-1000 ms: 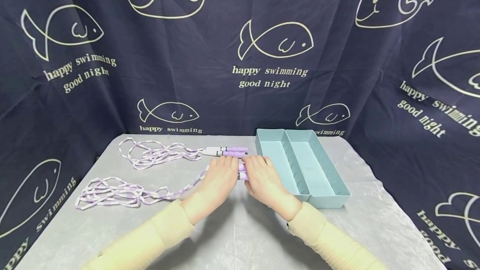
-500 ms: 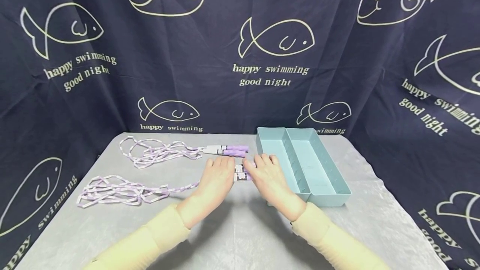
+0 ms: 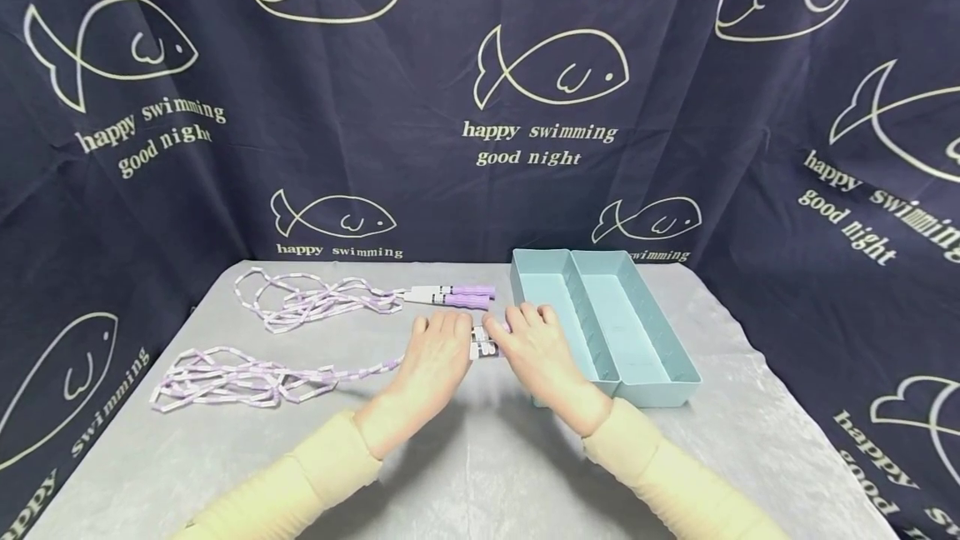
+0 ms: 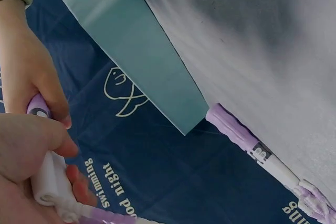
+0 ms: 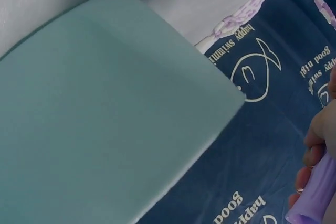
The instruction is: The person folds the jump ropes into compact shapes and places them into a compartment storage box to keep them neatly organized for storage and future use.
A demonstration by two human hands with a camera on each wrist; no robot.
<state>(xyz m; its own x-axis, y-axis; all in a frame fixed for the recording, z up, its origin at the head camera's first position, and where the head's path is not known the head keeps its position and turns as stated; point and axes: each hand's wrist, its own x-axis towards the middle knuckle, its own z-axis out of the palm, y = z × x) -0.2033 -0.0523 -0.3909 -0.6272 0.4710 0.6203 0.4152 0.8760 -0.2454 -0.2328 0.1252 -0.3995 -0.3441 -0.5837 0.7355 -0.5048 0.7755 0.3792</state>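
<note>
Both hands hold the paired handles [image 3: 484,346] of the nearer jump rope, level above the table's middle. My left hand [image 3: 437,352] grips their white part, as the left wrist view shows of the white handle ends [image 4: 50,179]. On the purple grips is my right hand [image 3: 536,348]; in the right wrist view one purple grip [image 5: 315,195] pokes out below its fingers. Labels show between the hands. The beaded cord [image 3: 247,382] trails left to a loose bundle. Behind lies a second jump rope [image 3: 322,298], its purple-and-white handles [image 3: 453,296] side by side.
A pale teal box [image 3: 573,332] with two long compartments stands right of centre, close beside and partly behind the right hand. A grey cloth covers the table [image 3: 480,473]. Dark blue curtain [image 3: 420,107] with fish prints encloses the back and sides.
My right hand has shifted slightly right and my left slightly left along the handles, so the labels now show between them instead of purple. The far jump rope stays put.
</note>
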